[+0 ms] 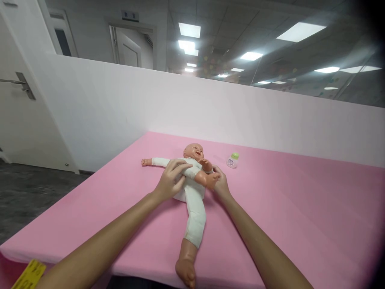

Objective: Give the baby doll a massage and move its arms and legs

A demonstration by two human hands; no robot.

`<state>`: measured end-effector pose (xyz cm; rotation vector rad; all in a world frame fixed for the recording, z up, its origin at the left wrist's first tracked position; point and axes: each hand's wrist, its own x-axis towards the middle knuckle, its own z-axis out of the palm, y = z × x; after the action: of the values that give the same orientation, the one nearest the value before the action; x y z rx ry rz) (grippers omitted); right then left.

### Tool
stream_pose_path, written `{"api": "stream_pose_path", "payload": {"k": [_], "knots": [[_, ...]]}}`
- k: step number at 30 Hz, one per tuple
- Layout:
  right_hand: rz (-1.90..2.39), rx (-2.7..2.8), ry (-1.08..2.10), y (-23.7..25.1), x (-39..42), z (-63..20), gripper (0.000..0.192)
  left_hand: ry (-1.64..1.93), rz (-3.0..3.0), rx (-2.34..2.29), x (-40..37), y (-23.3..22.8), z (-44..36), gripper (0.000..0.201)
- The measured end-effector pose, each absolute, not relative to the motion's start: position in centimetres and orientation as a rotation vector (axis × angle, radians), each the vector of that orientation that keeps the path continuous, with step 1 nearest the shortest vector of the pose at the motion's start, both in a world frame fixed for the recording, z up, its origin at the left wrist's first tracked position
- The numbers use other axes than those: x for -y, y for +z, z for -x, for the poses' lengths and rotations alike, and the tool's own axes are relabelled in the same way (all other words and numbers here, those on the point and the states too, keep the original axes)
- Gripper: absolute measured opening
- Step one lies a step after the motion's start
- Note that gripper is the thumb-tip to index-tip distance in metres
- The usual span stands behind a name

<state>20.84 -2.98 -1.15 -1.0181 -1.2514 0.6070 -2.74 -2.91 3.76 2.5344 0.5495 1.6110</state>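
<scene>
I have the doll (195,200) face-up on the desk (285,208), one leg (190,173) already folded up and the other left outstretched, my left hand (172,180) curled around that raised thigh, my right hand (221,185) at the foot (212,180), grip uncertain.

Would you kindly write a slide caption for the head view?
Left hand on a baby doll, right hand at its side, green-capped bottle nearby on the pink table.
</scene>
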Motion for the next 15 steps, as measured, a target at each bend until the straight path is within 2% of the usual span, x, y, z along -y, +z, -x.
{"api": "stream_pose_path", "payload": {"k": [5, 12, 15], "knots": [[1.035, 1.230, 0.658, -0.64, 3.71, -21.10, 0.034, 1.565, -2.541, -0.468, 3.24, 3.93, 2.72, 0.042], [1.079, 1.390, 0.532, -1.45, 3.18, -21.17, 0.034, 1.613, -2.479, -0.505, 2.99, 3.97, 2.80, 0.043], [1.077, 1.329, 0.610, -1.45, 3.22, -21.08, 0.034, 1.611, -2.479, -0.491, 3.17, 3.92, 2.70, 0.042]]}}
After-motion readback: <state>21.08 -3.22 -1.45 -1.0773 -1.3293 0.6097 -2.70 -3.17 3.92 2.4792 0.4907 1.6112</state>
